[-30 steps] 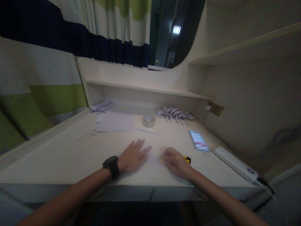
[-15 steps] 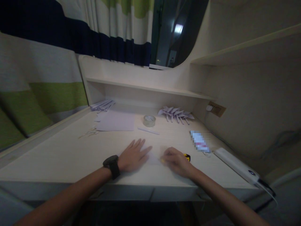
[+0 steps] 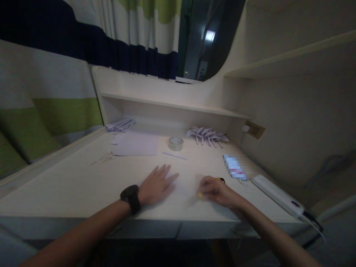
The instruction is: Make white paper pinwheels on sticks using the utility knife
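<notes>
My left hand, with a black watch at the wrist, lies flat with fingers spread on a pale piece of paper, whose edges barely show against the desk. To its right, my right hand is closed around what looks like a yellow and black utility knife. A yellow bit shows at the fingertips, with a thin grey blur beyond it; most of the handle is hidden by the hand. Ahead of my hands lie a thin white paper stick and a clear tape roll.
Several paper pinwheels lie at the back right. White sheets and folded paper strips are at the back left, near pale strings. A phone and a white power strip line the right side.
My right hand has moved to the right and slightly nearer, away from my left hand, and the grey blur now shows at its fingertips. My left hand stays flat in place.
</notes>
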Demonstrator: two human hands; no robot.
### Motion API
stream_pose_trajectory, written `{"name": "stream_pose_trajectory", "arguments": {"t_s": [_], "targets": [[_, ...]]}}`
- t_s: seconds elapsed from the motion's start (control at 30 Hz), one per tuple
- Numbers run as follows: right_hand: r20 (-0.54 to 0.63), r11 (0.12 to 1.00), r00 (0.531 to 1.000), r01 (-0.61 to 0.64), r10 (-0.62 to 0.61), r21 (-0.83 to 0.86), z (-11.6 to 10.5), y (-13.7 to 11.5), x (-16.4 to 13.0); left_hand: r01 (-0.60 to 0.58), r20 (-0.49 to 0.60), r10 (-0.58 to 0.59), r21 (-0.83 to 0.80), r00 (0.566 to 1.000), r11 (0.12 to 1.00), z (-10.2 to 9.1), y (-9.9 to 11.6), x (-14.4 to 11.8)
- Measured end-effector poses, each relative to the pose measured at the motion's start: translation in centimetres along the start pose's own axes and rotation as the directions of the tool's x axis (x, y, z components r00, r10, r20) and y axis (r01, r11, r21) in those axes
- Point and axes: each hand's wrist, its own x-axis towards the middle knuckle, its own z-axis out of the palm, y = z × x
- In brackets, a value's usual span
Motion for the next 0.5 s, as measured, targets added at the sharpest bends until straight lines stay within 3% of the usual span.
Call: {"name": "stream_pose_trajectory", "arguments": {"t_s": [0.23, 0.37, 0.47, 0.5], "targets": [[0.05, 0.98, 0.979, -0.197, 0.195, 0.019, -2.5, 3.8, 0.3, 0.064, -0.073, -0.065, -0.014, 0.995, 0.998, -0.3, 0.2, -0.1], [-0.093, 0.909, 0.929, -0.369, 0.358, -0.195, -3.3, 5.6, 2.1, 0.105, -0.137, -0.111, -0.05, 0.984, 0.993, -0.8, 0.5, -0.1], [-0.214, 0.788, 0.88, -0.475, 0.424, -0.392, -3.1, 6.1, 4.4, 0.112, -0.176, -0.123, -0.072, 0.977, 0.991, -1.2, 0.6, 0.0], [-0.269, 0.73, 0.845, -0.535, 0.463, -0.425, -2.9, 6.2, 5.3, 0.112, -0.183, -0.123, -0.071, 0.975, 0.991, -1.3, 0.7, 0.0]]}}
